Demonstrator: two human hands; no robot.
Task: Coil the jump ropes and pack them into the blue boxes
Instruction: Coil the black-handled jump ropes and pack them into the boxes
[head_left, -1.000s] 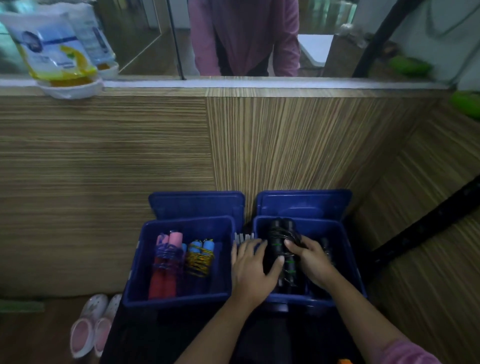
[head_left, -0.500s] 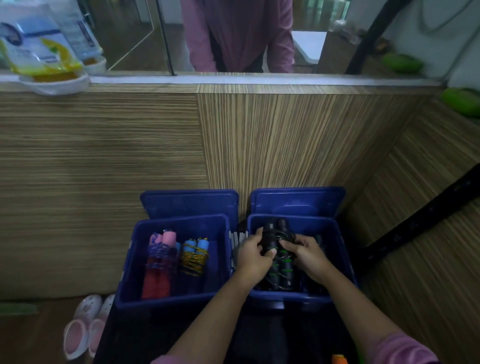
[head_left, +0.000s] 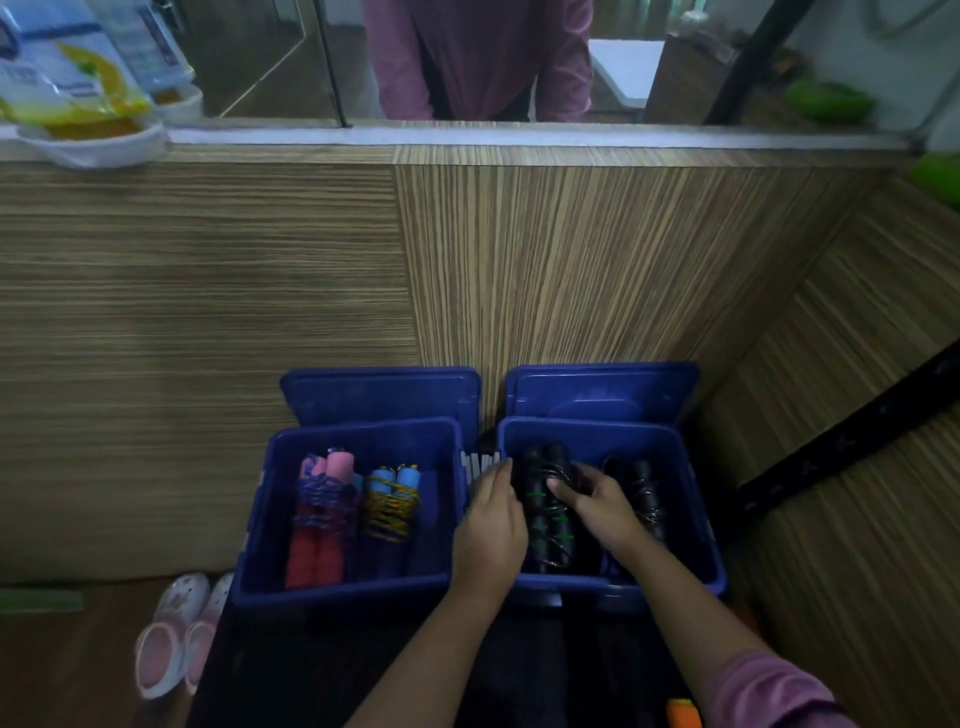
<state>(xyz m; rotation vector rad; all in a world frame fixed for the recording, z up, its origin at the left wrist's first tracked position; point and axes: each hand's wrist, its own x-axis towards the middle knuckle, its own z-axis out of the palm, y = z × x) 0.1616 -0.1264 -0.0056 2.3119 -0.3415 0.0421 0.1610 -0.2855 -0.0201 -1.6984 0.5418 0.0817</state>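
Note:
Two open blue boxes stand side by side against a wooden wall, lids leaning behind them. The left box (head_left: 260, 519) holds a coiled pink-and-red jump rope (head_left: 319, 519) and a coiled blue-handled rope with yellow cord (head_left: 390, 501). In the right box (head_left: 696, 509) my left hand (head_left: 491, 530) and my right hand (head_left: 597, 501) both grip a coiled black jump rope with green marks (head_left: 548, 525). Another black coiled rope (head_left: 647, 499) lies to its right in the same box.
The boxes rest on a dark surface (head_left: 322, 670). A pair of pink-and-white shoes (head_left: 176, 634) lies on the floor at the left. On the ledge above sit packets in a white bowl (head_left: 78, 88). A person in a pink top (head_left: 478, 57) stands behind the glass.
My left hand has shifted from lying over the box's near left rim to the left side of the black rope. Both hands stay on the bundle inside the right box.

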